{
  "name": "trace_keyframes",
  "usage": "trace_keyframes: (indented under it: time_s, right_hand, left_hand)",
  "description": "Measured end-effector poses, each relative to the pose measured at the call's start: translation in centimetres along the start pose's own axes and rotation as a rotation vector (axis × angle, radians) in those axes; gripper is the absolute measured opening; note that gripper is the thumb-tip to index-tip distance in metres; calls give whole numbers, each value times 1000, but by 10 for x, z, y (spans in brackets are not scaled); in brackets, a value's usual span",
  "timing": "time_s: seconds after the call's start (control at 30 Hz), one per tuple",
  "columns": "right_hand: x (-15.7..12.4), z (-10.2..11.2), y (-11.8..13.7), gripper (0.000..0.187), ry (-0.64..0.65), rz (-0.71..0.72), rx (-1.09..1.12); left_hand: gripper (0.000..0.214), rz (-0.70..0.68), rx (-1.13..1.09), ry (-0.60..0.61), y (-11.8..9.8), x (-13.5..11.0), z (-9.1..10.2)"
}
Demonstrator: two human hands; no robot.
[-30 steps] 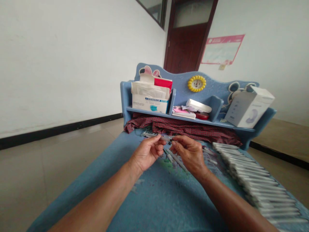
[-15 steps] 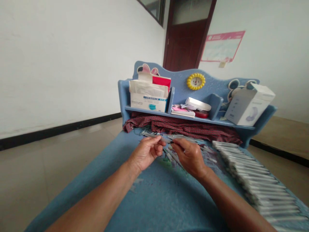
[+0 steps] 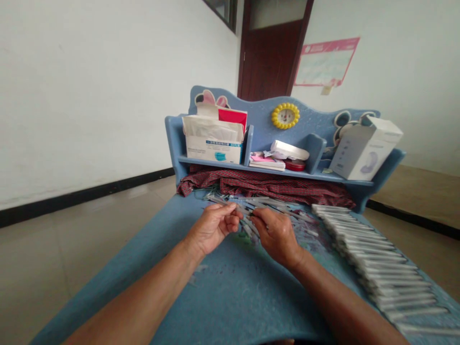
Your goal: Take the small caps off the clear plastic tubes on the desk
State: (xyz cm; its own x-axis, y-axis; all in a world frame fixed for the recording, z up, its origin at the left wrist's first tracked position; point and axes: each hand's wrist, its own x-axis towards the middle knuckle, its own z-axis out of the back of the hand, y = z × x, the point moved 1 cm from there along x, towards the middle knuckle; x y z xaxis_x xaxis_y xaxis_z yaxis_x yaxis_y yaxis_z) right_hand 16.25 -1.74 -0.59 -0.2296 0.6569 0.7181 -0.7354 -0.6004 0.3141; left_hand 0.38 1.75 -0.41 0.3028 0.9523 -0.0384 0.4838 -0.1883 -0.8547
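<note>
My left hand [image 3: 212,229] and my right hand [image 3: 275,233] meet over the middle of a blue desk [image 3: 230,292]. Both are closed in a pinch on a thin grey pen-like tube [image 3: 244,211] held between them. Under and behind the fingers lies a loose pile of similar grey tubes [image 3: 266,205]. A long neat row of the same tubes [image 3: 373,263] runs along the desk's right side, from mid-desk toward the near edge.
A blue shelf [image 3: 273,172] at the desk's far end holds a box of masks [image 3: 212,141], booklets, a white box [image 3: 362,148] and a small yellow clock [image 3: 285,115]. Red checked cloth [image 3: 273,187] lies under it. A dark door [image 3: 269,57] stands behind.
The hands have sunk a little toward the desk and the tube pile, still pinching the tube. The camera has tilted slightly, shifting the scene left and up.
</note>
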Motion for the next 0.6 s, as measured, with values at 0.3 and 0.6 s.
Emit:
trace_keyframes:
  time_s: [0.3,0.6]
  right_hand:
    - [-1,-2,0,22,45,-24,-20]
    - [-2,-2,-2,18,52,-182,201]
  left_hand:
    - [7,-72,61,-5,-3,-4,-5]
    - [3,-83,95,9,-3,-4,-7]
